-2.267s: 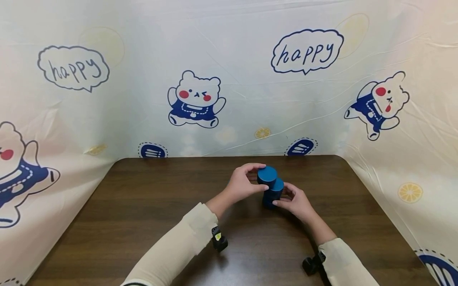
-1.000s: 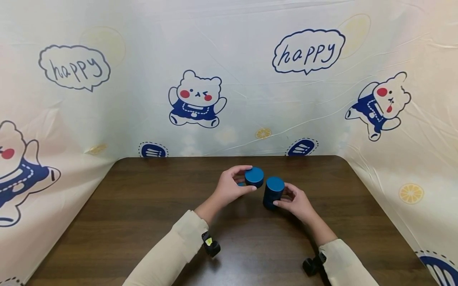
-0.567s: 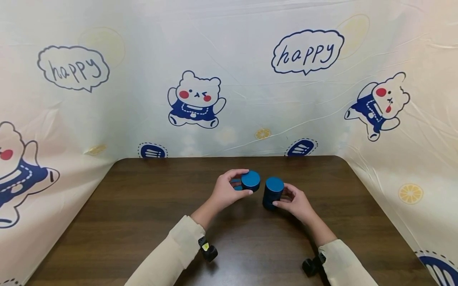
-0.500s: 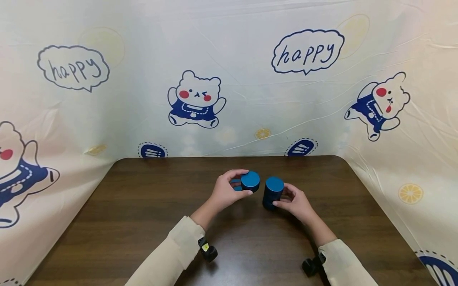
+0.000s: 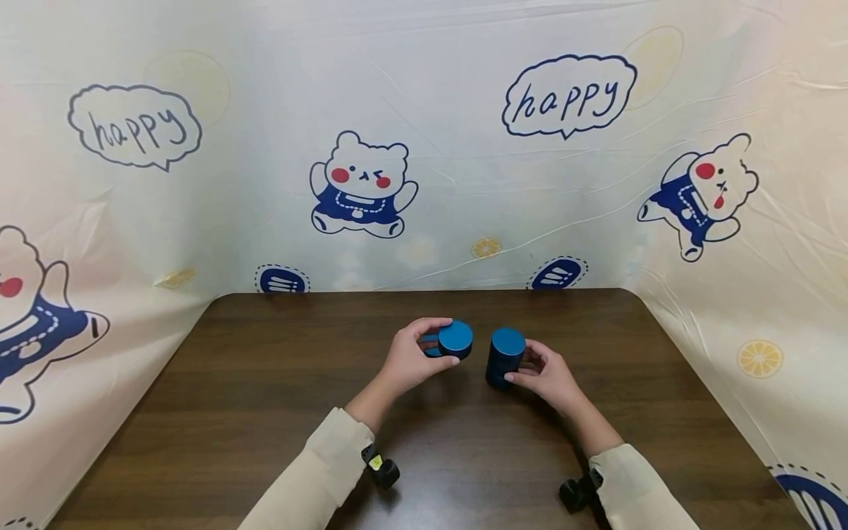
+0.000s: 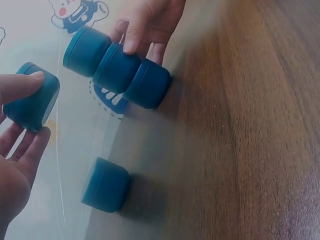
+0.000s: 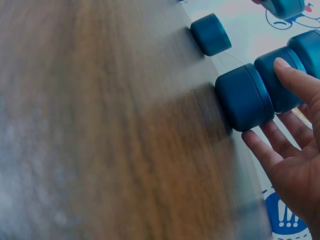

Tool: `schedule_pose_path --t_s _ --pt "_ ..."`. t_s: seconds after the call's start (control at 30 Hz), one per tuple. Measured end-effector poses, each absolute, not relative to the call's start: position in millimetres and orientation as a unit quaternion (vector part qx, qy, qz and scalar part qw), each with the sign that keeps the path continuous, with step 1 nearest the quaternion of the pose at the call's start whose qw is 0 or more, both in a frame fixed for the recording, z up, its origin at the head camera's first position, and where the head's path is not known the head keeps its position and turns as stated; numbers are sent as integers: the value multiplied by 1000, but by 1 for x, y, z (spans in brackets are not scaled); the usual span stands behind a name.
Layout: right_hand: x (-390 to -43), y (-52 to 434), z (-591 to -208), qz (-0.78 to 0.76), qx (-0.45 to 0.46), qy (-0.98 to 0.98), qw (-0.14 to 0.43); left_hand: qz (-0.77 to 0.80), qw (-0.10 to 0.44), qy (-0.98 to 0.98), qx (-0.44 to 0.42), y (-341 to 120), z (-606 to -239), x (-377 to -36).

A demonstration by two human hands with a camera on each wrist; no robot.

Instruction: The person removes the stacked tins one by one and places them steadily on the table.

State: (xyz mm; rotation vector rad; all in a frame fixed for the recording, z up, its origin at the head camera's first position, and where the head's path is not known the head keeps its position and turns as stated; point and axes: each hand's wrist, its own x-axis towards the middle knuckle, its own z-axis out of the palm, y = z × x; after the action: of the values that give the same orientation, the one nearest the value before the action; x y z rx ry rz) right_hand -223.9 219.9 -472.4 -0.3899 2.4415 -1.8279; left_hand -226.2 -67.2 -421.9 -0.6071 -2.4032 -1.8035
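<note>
In my left hand (image 5: 405,361) is a small round blue lidded jar (image 5: 455,340), pinched between thumb and fingers and raised off the table. Three matching jars form an upright stack (image 5: 507,353) just to its right, a gap apart. My right hand (image 5: 551,377) holds this stack from the right side, its thumb on the middle jar (image 6: 116,68) in the left wrist view. One more blue jar (image 6: 106,185) stands alone on the table. From the head it is mostly hidden behind my left fingers, while the right wrist view shows that lone jar (image 7: 211,35) beyond the stack.
Everything stands on a dark brown wooden table (image 5: 265,412). A pale cloth (image 5: 450,96) printed with bears and "happy" bubbles hangs at the back and along both sides. Black wrist cameras (image 5: 384,472) sit at both cuffs.
My left hand has carried its jar leftward and slightly lower, away from over the stack. The lone jar now shows between my left fingers. My right hand and the stack stay put.
</note>
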Motion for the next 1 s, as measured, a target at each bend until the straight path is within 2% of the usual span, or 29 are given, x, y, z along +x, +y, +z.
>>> schedule_pose_path --t_s 0.47,1.0 --pt "-222 219 -472 -597 -129 791 32 -586 45 -788 -182 -79 -423 -220" --pt "-222 219 -472 -593 -130 794 27 -609 86 -774 -148 -95 -431 -220"
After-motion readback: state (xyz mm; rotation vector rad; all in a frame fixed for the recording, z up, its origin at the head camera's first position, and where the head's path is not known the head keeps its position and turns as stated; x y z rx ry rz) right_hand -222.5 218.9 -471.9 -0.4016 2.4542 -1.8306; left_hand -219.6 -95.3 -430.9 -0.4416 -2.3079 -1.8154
